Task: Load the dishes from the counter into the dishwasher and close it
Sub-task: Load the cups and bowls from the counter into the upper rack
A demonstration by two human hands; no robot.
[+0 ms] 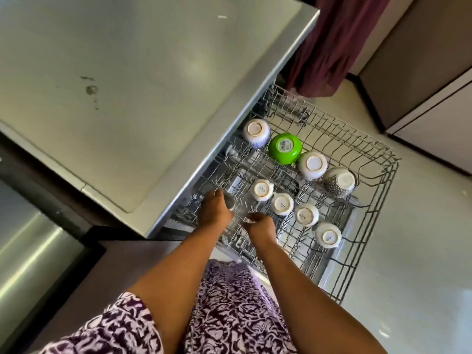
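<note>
The dishwasher's upper wire rack point(378, 175) is pulled out beyond the counter edge. Upside down in it stand a green bowl point(284, 148), three pale bowls point(256, 132) point(313, 164) point(338, 181) and several small white cups point(263, 190). At the rack's near left corner, my left hand point(213, 212) grips a clear glass point(230, 201) set among the wires. Just to its right, my right hand point(260, 226) has its fingers curled round something clear and blurred point(238, 222), seemingly a second glass.
The grey counter top point(127, 85) overhangs the rack's left side. A dark red cloth point(332, 47) hangs behind the rack. White cabinets point(434, 111) stand at the right across pale floor point(421, 251). A steel appliance point(30, 251) is at the lower left.
</note>
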